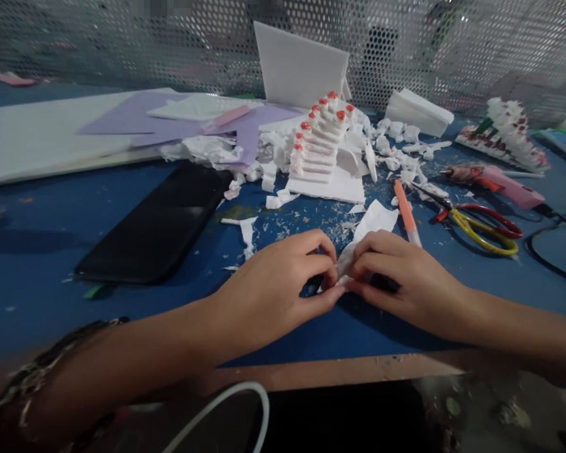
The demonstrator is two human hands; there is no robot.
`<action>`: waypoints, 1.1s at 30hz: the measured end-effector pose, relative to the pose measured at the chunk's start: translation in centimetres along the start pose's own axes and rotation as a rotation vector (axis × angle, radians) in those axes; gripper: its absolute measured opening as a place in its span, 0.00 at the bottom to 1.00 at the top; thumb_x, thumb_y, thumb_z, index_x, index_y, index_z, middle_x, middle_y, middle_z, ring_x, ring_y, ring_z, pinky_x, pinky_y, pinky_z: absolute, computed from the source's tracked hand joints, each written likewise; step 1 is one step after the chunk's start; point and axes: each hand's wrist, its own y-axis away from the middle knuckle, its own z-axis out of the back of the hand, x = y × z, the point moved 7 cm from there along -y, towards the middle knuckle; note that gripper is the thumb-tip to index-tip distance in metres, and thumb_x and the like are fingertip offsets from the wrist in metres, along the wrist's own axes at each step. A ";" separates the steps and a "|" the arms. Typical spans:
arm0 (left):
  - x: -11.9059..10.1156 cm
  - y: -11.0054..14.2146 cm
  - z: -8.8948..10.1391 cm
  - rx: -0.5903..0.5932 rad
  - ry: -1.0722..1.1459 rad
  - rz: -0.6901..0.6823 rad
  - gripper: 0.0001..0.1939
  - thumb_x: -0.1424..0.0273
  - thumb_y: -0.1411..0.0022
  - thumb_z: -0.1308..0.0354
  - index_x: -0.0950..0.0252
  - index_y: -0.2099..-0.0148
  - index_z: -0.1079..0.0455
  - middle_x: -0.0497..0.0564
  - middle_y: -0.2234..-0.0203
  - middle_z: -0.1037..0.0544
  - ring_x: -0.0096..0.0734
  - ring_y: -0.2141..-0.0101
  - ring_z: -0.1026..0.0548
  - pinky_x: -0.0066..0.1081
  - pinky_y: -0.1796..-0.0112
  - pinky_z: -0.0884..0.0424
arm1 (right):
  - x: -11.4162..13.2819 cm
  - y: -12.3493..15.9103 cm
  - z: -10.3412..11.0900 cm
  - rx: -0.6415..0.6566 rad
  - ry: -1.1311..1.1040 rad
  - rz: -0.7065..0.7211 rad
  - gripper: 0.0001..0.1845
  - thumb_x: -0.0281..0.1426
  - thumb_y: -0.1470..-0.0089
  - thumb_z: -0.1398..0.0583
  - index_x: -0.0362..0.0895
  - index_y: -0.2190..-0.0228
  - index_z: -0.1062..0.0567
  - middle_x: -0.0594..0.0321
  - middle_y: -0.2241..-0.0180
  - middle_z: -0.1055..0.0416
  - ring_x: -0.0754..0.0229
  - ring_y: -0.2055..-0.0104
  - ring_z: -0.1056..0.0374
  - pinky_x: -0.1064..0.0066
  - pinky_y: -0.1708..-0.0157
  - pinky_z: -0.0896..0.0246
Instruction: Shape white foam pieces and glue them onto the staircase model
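A strip of white paper [373,220] lies near the front of the blue table, its near end pinched between both hands. My left hand [287,283] grips that end with thumb and fingertips. My right hand [400,277] pinches the same end from the other side, and the fingertips of the two hands almost meet. The paper's far end sticks out flat behind my right fingers. Just beyond the hands stands a small white stepped model [318,148] with red dots along its steps. An orange cutter-like tool [406,211] rests beside my right hand.
Scissors [483,229] and a pink glue gun [504,182] with a black cord lie at right. A black phone-like slab [158,226] lies at left. Crumpled paper bits [396,145], purple sheets [136,116] and a white board [302,66] are behind, before a perforated metal screen [170,50].
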 end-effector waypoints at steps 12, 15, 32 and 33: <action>0.1 -0.2 0.0 -0.029 -0.018 0.028 0.05 0.73 0.47 0.47 0.66 0.74 0.36 0.47 0.64 0.34 0.25 0.68 0.32 0.27 0.66 0.37 | -0.3 -0.4 -0.1 0.038 -0.012 -0.038 0.01 0.27 0.51 0.43 0.42 0.73 0.32 0.64 0.71 0.38 0.66 0.67 0.41 0.74 0.67 0.44; 0.2 -0.2 -0.1 0.018 -0.009 0.063 0.01 0.73 0.47 0.48 0.64 0.69 0.36 0.47 0.63 0.35 0.24 0.70 0.33 0.27 0.67 0.36 | -0.4 -0.4 0.1 0.036 -0.020 -0.059 0.04 0.23 0.54 0.42 0.41 0.73 0.34 0.65 0.72 0.38 0.67 0.69 0.41 0.76 0.68 0.44; -0.8 -1.0 0.9 0.014 -0.181 -0.080 0.09 0.70 0.44 0.52 0.64 0.62 0.33 0.53 0.58 0.33 0.35 0.60 0.32 0.35 0.59 0.36 | 0.1 -0.3 -0.1 0.143 0.069 0.079 0.05 0.28 0.48 0.45 0.41 0.68 0.30 0.59 0.65 0.36 0.62 0.62 0.39 0.71 0.62 0.42; -1.4 -1.1 1.6 -0.035 -0.208 -0.106 0.09 0.70 0.44 0.52 0.63 0.62 0.32 0.52 0.59 0.32 0.36 0.59 0.33 0.37 0.57 0.38 | 0.1 -0.3 -0.1 0.135 0.077 0.083 0.05 0.29 0.47 0.45 0.41 0.68 0.30 0.59 0.65 0.36 0.62 0.62 0.39 0.71 0.63 0.42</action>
